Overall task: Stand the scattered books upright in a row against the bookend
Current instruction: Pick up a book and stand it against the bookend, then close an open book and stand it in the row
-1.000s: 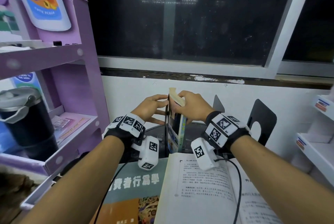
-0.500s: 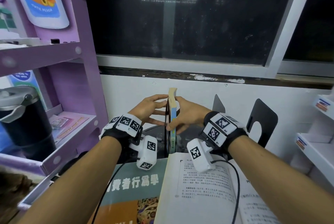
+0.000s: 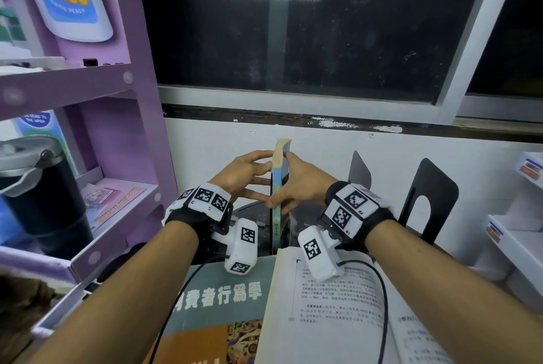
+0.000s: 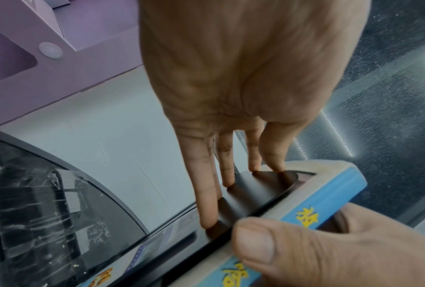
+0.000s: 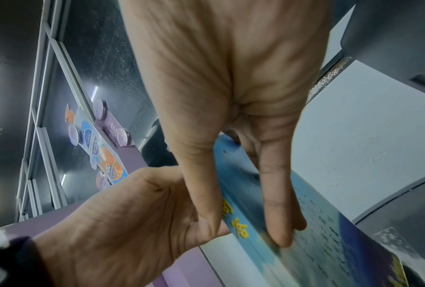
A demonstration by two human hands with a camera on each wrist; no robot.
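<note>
Now my left grip (image 3: 246, 175), fingers straight, presses flat on the black bookend (image 4: 253, 192) to steady it, while my right grip (image 3: 302, 184) is clamped on the blue book (image 3: 279, 164), held upright against it near the far edge of the worktop (image 4: 34, 213), so it cannot fall.

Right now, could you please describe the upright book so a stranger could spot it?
Below the dark window, left hand and right hand meet. Between them stands the book: blue spine, yellow characters, the only one upright; the green book and open book lie flat.
</note>
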